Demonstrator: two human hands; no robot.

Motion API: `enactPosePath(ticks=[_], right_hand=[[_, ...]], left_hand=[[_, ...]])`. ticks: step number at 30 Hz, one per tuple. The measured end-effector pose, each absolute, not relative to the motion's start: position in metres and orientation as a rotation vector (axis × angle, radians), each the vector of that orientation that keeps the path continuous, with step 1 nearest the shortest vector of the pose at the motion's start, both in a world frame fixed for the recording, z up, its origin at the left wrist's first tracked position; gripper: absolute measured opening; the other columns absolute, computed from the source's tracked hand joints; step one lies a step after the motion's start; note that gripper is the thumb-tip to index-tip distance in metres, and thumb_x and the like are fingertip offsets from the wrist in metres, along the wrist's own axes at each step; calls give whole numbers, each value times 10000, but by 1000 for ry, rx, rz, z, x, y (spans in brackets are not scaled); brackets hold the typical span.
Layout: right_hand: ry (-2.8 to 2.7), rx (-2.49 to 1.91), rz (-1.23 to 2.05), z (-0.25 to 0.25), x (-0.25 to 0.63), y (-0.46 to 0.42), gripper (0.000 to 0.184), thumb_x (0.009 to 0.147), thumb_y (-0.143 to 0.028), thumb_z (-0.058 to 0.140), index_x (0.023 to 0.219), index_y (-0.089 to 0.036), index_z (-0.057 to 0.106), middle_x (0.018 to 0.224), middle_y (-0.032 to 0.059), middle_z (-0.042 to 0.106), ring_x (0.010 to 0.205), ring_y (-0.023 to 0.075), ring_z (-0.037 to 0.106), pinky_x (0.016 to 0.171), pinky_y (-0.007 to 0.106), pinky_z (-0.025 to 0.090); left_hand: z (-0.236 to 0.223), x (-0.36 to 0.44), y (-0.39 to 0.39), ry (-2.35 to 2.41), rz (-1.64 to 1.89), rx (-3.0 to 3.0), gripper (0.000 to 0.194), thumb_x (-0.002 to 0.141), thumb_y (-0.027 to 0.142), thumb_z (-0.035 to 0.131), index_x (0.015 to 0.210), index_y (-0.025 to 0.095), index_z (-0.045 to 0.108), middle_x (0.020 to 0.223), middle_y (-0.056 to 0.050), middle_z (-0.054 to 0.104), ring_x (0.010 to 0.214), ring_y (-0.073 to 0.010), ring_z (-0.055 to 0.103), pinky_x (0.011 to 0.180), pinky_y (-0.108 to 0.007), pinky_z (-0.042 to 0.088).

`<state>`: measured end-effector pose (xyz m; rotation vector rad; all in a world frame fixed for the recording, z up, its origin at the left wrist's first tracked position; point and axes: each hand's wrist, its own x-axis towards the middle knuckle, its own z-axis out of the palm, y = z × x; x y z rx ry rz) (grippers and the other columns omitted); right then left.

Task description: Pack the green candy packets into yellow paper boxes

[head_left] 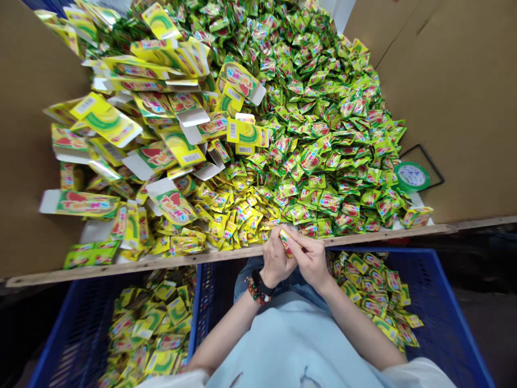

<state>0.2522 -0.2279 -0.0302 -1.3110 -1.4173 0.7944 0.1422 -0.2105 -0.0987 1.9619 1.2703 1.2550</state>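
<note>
Both hands meet at the table's front edge around one small yellow and green candy box (286, 242). My left hand (277, 257) wraps it from the left, with a dark band and a bead bracelet on the wrist. From the right, my right hand (312, 258) has thumb and fingers closed on the box's upper end. The fingers hide much of the box, so I cannot tell whether its flap is open. Just beyond my hands lie small yellow sachets (242, 215) and a large heap of green sachets (323, 134).
Flattened and open-ended candy boxes (161, 102) pile up on the left. A roll of green tape (412, 177) lies at the right. Below the wooden edge (141, 268), a left blue crate (86, 323) and a right blue crate (438, 307) hold filled-looking boxes. Cardboard panels (456, 108) flank the heap.
</note>
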Motion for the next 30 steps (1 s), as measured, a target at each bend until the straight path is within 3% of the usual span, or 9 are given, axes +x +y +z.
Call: enactPosePath(ticks=[4,8,13,16,19,21,23,26,30], right_hand=[[-1614,-1190,619,-40,252,-227,411,890,-217,598,1300,-236,623,1203,82,711,1038,245,719,868,366,614],[-1594,-1190,608,-46,252,-230,359,916,-212,564,1259,-264,654,1105,63,756,932,220,749,795,341,626],[-1682,-1478,489,-29,307,-265,316,919,-211,549,1193,-264,698,1039,71,774,842,224,758,755,345,620],[-1812,-1894,240,-25,350,-283,237,868,-269,627,1070,-258,750,935,96,784,756,267,748,694,398,614],[-1907,-1843,117,-37,354,-267,305,884,-239,577,1160,-239,706,1093,122,744,1029,304,696,846,474,586],[-1979,-1688,155,-50,335,-240,449,900,-124,471,1320,-226,595,1304,125,646,1264,294,557,1029,537,475],[-2031,-1617,161,-62,313,-211,531,875,-43,437,1370,-206,541,1379,141,589,1336,304,471,1111,610,338],[-1979,-1600,152,-71,297,-183,440,872,-20,454,1227,-201,639,1230,138,689,1246,313,531,1086,650,277],[-1709,-1406,395,-53,298,-178,222,928,-159,514,1041,-227,692,988,69,743,1024,249,630,964,485,437]], left_hand=[[-102,141,-211,1242,1230,1870,463,834,377,568,1243,168,506,1125,-192,621,974,-326,658,806,-464,535],[-96,145,-212,1205,1245,1820,396,837,356,554,1185,167,564,1059,-178,640,912,-307,674,777,-453,537],[-67,126,-205,1106,1172,2124,598,770,502,671,1250,169,543,1150,-137,618,1057,-291,610,882,-439,523],[-51,95,-188,1564,1185,2171,364,853,406,635,1151,197,636,1111,-118,628,1030,-266,571,893,-424,475],[-48,70,-167,1927,1009,2199,221,870,354,613,1007,215,717,1067,-120,646,986,-289,527,810,-411,448],[-50,63,-156,1981,919,2253,200,859,352,615,936,215,740,1017,-115,665,947,-293,515,733,-380,433],[-54,61,-149,1999,943,2274,194,864,330,596,869,212,749,945,-104,687,894,-276,522,680,-351,414],[-54,60,-148,1970,1096,2221,208,873,308,578,818,203,750,863,-83,720,823,-242,554,684,-343,422],[-48,67,-159,1797,1339,1835,234,889,335,574,893,171,740,821,-63,740,720,-183,623,693,-312,479]])
